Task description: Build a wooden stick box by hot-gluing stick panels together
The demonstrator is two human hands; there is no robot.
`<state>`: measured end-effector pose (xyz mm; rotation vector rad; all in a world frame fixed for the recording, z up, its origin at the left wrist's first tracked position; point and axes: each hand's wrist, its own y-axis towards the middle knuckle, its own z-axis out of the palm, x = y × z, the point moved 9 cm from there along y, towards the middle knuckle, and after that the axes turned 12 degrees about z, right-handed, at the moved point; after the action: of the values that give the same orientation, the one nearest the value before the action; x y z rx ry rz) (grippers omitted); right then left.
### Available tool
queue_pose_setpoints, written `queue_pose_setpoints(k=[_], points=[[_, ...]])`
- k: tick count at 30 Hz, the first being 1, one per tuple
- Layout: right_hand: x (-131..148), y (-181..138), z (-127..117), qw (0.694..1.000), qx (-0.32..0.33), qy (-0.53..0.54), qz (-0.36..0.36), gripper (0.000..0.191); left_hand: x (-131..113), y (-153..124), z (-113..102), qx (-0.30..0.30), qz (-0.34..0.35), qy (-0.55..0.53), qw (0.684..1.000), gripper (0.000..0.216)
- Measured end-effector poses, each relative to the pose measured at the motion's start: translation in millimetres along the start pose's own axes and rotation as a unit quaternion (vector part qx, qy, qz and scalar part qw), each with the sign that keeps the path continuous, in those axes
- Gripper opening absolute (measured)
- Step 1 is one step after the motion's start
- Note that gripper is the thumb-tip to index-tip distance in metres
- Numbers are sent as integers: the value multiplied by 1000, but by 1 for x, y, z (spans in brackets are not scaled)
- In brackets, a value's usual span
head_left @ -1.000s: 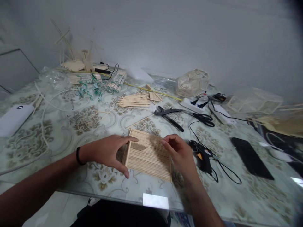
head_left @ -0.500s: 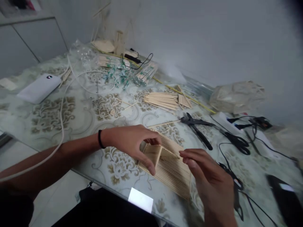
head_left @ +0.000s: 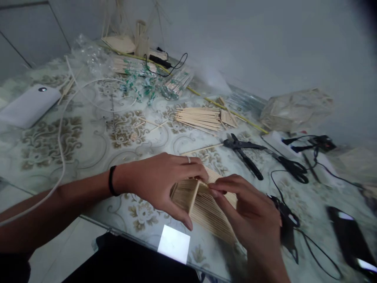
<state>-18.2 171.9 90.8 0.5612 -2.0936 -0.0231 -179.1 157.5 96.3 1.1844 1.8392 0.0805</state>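
Observation:
A model of thin wooden sticks lies on the table, with a ribbed stick panel as its base and a small upright box-like part at its left end. My left hand curves around this upright part, thumb at its near side and fingers at its far side. The fingertips of my right hand are pinched on a slim wooden piece at the top edge, close to my left fingers. Most of that piece is hidden by the fingers.
Beyond the hands lie a pile of loose sticks, black-handled pliers and black scissors. A white power bank with a cable is at left. A black phone and a black-handled tool are at right.
My right hand has moved left and in toward the upright part, its fingertips now close to my left fingers. My left hand stays around the model. The view has shifted slightly.

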Motion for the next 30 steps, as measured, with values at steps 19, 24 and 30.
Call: queue_pose_setpoints(k=[19, 24, 30], points=[[-13, -16, -25, 997, -44, 36, 52, 11, -1, -3, -7, 37, -62, 56, 996, 63], [-31, -30, -33, 997, -56, 14, 59, 15, -5, -3, -9, 42, -54, 77, 995, 71], [-45, -34, -42, 996, -60, -19, 70, 16, -8, -3, -8, 54, -48, 101, 992, 72]])
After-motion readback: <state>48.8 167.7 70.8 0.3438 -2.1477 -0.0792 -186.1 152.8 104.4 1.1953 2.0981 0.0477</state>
